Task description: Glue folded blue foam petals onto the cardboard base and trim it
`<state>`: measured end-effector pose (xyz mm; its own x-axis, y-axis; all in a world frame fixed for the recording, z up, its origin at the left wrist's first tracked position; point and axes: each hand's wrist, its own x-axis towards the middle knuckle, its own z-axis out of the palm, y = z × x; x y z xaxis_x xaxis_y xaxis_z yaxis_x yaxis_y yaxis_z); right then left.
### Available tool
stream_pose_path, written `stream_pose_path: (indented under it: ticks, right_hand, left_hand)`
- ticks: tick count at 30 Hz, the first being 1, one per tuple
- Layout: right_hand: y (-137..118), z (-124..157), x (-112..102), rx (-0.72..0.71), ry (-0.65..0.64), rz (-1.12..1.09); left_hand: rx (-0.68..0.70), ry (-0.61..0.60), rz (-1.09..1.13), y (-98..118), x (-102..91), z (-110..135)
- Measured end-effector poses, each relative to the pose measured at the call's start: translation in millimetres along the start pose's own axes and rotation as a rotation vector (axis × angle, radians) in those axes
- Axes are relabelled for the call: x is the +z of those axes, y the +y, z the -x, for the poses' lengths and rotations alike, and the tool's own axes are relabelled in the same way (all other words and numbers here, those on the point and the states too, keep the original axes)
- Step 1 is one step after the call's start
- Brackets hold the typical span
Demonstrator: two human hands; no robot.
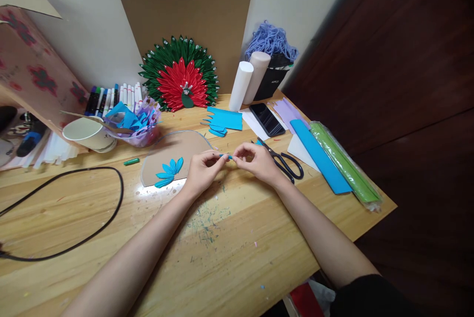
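My left hand (205, 169) and my right hand (256, 161) meet above the table, each pinching one end of a small piece of blue crepe paper (227, 156). The fingers cover most of it. Left of them lies a cardboard piece (159, 159) with a rounded edge, bearing a fan of blue paper petals (170, 172). Black-handled scissors (287, 161) rest beside my right hand, their blades partly hidden. Behind the hands are a cut blue crepe sheet (225, 118) with a fringed edge and several loose petal shapes (217, 131).
A red and green paper peacock (183, 80) leans on cardboard at the back. A paper cup (87, 132) and a bowl of scraps (138, 134) stand left, near a black cable (120, 193). A phone (267, 120), blue strip (320, 156) and green roll (340, 164) lie right.
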<state>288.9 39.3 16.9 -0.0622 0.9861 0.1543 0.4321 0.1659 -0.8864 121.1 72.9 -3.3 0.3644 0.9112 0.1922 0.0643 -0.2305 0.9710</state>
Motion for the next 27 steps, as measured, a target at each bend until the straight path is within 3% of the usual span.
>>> stream_pose_path:
  ticks: [9,15,21,24,27]
  right_hand:
    - [0.5,0.6,3.2,0.074,-0.046,-0.014]
    - [5.1,-2.1,-1.6,0.176,-0.075,-0.123]
    - [4.7,-5.2,-7.1,0.240,-0.089,-0.170]
    - [0.6,-4.2,-7.4,0.144,-0.037,-0.132]
    - [-5.6,-1.2,-8.1,-0.095,0.077,0.059]
  left_hand:
    - [-0.044,-0.021,-0.028,3.4,-0.3,1.4]
    - [-0.127,-0.113,-0.011,-5.5,-1.7,0.2]
    - [-0.114,-0.136,0.041,-7.7,0.3,-0.8]
    - [-0.128,-0.088,0.076,-2.6,0.3,-0.4]
    - [-0.162,-0.096,0.128,1.0,0.1,0.6]
